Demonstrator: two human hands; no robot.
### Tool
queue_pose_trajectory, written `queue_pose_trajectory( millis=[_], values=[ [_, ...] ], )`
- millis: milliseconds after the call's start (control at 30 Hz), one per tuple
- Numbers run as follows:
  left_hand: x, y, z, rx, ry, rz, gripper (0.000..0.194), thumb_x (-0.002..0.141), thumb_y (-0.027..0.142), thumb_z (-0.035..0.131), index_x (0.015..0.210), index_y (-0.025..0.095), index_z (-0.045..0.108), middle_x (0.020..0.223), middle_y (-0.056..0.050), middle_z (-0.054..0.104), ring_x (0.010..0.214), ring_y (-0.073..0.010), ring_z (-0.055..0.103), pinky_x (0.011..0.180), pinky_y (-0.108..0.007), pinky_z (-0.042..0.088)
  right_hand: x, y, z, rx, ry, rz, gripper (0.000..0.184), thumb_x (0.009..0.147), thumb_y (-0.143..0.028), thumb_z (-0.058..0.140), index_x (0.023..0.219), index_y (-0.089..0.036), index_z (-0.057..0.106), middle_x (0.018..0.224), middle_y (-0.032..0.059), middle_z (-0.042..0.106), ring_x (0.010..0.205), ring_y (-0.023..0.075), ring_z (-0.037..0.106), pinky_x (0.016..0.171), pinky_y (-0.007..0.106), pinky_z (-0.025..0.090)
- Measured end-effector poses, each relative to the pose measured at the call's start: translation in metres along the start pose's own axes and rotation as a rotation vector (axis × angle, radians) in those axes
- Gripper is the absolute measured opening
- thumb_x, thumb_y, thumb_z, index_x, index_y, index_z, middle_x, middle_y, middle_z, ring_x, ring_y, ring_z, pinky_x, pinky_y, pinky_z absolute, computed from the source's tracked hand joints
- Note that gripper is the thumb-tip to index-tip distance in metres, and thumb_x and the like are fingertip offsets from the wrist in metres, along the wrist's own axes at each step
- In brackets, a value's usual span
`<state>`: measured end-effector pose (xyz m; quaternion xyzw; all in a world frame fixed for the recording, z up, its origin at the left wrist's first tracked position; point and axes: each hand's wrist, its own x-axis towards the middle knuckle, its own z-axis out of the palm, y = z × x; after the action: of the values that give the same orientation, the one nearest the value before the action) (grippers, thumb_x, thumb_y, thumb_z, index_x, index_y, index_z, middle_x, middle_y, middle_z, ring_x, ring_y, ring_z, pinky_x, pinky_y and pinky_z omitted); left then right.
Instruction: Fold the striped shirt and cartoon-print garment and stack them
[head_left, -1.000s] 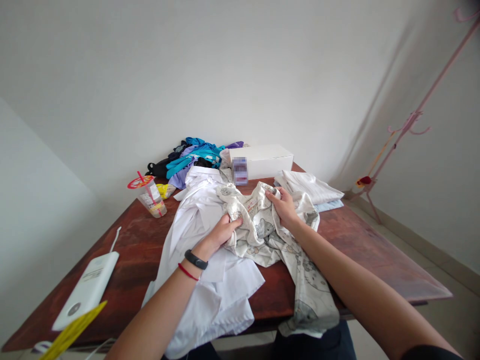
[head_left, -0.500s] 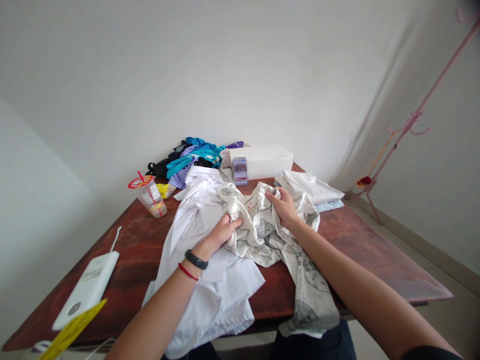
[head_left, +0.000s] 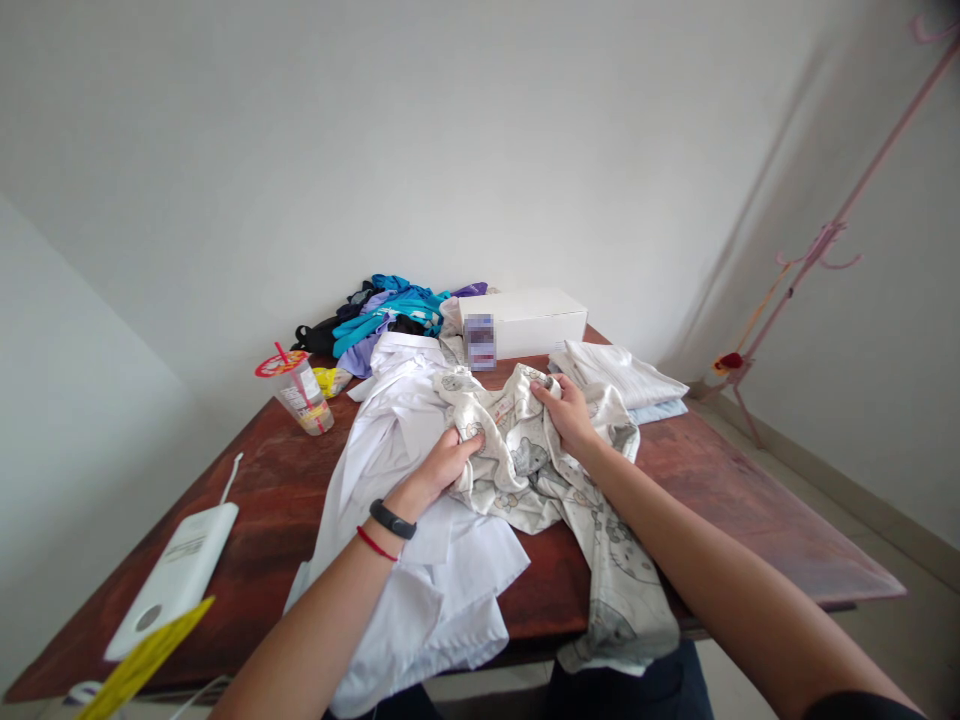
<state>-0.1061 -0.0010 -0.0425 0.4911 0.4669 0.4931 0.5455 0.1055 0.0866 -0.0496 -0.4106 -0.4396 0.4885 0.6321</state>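
Both hands grip a crumpled, light grey garment with a cartoon cat print (head_left: 536, 455), perhaps a pajama piece; its exact kind does not show. My left hand (head_left: 444, 462) is closed on its left part, thumb on top. My right hand (head_left: 568, 412) pinches its upper edge a little farther off. One long section of the cloth hangs over the table's front edge. Under and left of it lies a white shirt-like garment (head_left: 390, 430), spread lengthwise and also drooping over the front edge.
The dark red wooden table (head_left: 262, 520) carries a white power bank (head_left: 176, 575), a plastic cup with a straw (head_left: 304, 395), a heap of coloured clothes (head_left: 397, 310), a white box (head_left: 536, 320) and folded clothes (head_left: 622, 375). A pink coat stand (head_left: 821, 245) leans at right.
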Motion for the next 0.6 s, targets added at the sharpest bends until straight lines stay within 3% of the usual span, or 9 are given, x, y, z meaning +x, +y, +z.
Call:
queue_pose_trajectory(
  millis=[100,267,400,600],
  values=[
    [0.003,0.0,-0.0025,-0.025,0.071,0.037,0.048,0.079,0.051,0.078,0.109,0.014,0.07,0.104,-0.012,0.077,0.113,-0.0341,0.068,0.1,-0.043,0.049,0.0008,-0.0004,-0.0012,-0.012,0.005,-0.028,0.042,0.065,-0.051,0.086,0.084,-0.024,0.06,0.072,-0.0034,0.063,0.067,0.0184,0.057,0.063,0.03,0.048],
    [0.0082,0.0045,-0.0049,-0.08,0.308,0.192,0.05,0.077,0.054,0.077,0.11,0.017,0.071,0.107,-0.009,0.077,0.121,-0.0323,0.064,0.102,-0.039,0.048,0.0043,0.0005,-0.0049,-0.107,0.05,-0.193,0.038,0.073,-0.052,0.081,0.085,-0.023,0.06,0.078,-0.0013,0.065,0.073,0.0196,0.059,0.069,0.032,0.048],
    [0.0084,0.0053,-0.0046,-0.072,0.324,0.177,0.05,0.078,0.051,0.077,0.113,0.017,0.071,0.106,-0.008,0.077,0.123,-0.0323,0.062,0.102,-0.039,0.047,0.0055,0.0018,-0.0064,-0.217,0.08,-0.298,0.034,0.078,-0.05,0.078,0.086,-0.022,0.06,0.08,-0.0004,0.065,0.075,0.0197,0.058,0.073,0.033,0.046],
    [0.0065,0.0055,-0.0032,-0.077,0.331,0.158,0.05,0.078,0.049,0.076,0.114,0.016,0.07,0.105,-0.008,0.077,0.121,-0.0321,0.064,0.103,-0.04,0.047,0.0054,0.0029,-0.0064,-0.231,0.034,-0.295,0.034,0.079,-0.051,0.077,0.085,-0.022,0.06,0.078,-0.0001,0.064,0.074,0.0206,0.058,0.071,0.033,0.046]
  ],
)
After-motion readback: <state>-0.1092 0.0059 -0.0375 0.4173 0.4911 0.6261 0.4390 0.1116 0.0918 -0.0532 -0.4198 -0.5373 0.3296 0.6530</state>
